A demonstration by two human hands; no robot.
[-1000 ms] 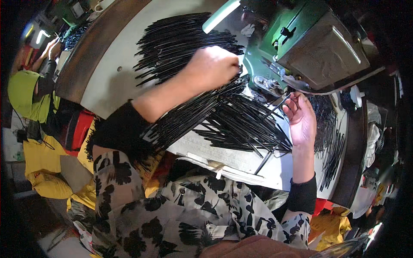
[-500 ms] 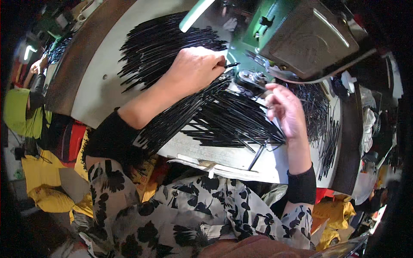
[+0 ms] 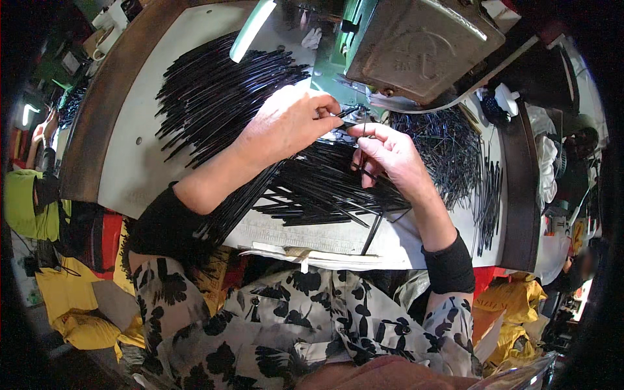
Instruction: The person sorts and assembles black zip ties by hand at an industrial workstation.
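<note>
My left hand [image 3: 286,120] is closed in a pinch at the green machine [image 3: 348,55], and a thin black strip shows at its fingertips. Just right of it, my right hand [image 3: 393,156] is closed too, its thumb and forefinger together and a thin black strip among the fingers. Both sets of fingertips nearly meet at a small metal part [image 3: 357,114] of the machine, which they partly hide. Under and in front of my hands lies a heap of thin black strips [image 3: 312,185]. A larger sheaf of black strips [image 3: 214,91] fans out beyond my left forearm.
A grey metal cover [image 3: 422,49] overhangs the machine's right side. Under it sits a tangled pile of black strips [image 3: 442,153]. The pale tabletop [image 3: 127,162] has a raised brown edge [image 3: 91,143]. Yellow bags [image 3: 81,305] lie at the lower left. Another person's hand [image 3: 47,127] is far left.
My right hand has moved left and closed in beside my left hand at the machine. My left hand stays near the same part. The whole view has shifted slightly.
</note>
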